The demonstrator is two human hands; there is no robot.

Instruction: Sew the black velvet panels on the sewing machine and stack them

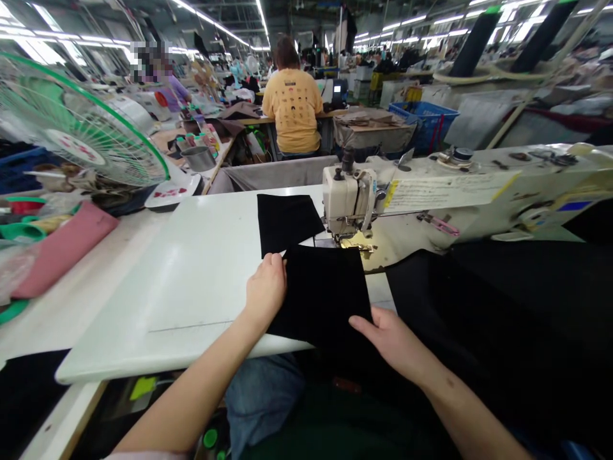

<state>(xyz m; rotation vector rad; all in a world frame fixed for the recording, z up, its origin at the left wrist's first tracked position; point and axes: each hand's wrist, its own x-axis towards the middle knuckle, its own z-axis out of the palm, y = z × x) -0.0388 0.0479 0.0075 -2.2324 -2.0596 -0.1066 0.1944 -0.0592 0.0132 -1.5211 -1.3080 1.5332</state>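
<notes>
Both hands, left [267, 284] and right [390, 338], hold black cloth [320, 287] before the sewing machine [347, 198]; if they pull unevenly, it may skew.

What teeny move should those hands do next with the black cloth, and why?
Maybe nudge the nearer black cloth slightly forward, keeping it flat. Its far edge seems just short of the sewing machine's foot, and the left hand and right hand already hold it at both sides.
</notes>
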